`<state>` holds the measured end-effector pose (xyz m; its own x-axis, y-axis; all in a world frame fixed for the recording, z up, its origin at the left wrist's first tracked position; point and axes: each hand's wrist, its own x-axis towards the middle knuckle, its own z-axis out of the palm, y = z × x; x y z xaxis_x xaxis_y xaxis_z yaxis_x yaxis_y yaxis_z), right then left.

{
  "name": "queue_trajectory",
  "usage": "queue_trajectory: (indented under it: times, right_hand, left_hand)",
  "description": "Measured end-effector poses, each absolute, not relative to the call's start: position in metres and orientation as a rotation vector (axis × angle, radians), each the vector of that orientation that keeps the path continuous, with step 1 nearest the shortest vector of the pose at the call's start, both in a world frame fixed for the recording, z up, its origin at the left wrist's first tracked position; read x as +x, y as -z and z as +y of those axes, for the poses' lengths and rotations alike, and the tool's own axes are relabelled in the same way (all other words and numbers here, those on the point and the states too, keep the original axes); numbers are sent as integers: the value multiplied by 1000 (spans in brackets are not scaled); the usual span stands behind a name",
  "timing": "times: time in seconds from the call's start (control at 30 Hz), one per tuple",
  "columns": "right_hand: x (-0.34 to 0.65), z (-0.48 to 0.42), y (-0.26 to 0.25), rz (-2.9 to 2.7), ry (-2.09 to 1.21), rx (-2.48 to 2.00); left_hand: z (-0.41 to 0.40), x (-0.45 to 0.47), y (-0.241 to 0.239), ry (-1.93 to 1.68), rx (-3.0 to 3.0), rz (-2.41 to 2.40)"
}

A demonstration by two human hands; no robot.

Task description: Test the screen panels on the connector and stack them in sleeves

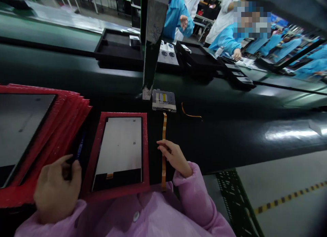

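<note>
"What surrounds you, and what stands in the way?"

"A screen (121,141) on a red pad (145,152) lies left of my strip (164,128); farther left, a red stack (55,141). A loose ribbon (191,115) curves at right. A post (153,36) by the module (164,101) blocks some view toward the trays (119,43)."

"Which way does the strip point?"

"Lengthwise away from me, nearly straight, from my jacket (153,213) to the module's near edge."

"And your grip?"

"My right hand (176,157) lies across the strip; whether it pinches, I cannot tell. My left hand (57,189) curls thumb and forefinger close together by a pen (81,145); holding it or not, I cannot tell."
</note>
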<state>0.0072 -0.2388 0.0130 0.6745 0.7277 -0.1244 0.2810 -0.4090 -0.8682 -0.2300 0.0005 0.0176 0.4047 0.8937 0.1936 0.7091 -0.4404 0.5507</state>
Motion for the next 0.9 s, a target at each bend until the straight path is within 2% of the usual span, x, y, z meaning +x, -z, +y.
queue_trajectory:
  times: [0.1, 0.2, 0.43, 0.53, 0.7, 0.9]
  right_hand:
    - [7, -238, -13, -784, -617, -1989]
    - [8, -237, -14, -777, -619, -1985]
    - [-5, -244, -27, -705, -549, -1972]
    - [-32, -248, -44, -731, -535, -1941]
    - [-78, -237, -63, -1268, -772, -1723]
    - [-81, -227, -61, -1518, -933, -1569]
  left_hand:
    - [4, -215, -11, -451, 2612, 1396]
    - [6, -214, -8, -294, 2648, 1396]
    - [1, -226, -28, -513, 2071, 1562]
    - [-30, -234, -45, -515, 1828, 1203]
    - [-96, -227, -59, 169, 1575, 315]
    - [-108, -220, -42, 193, 1665, 52]
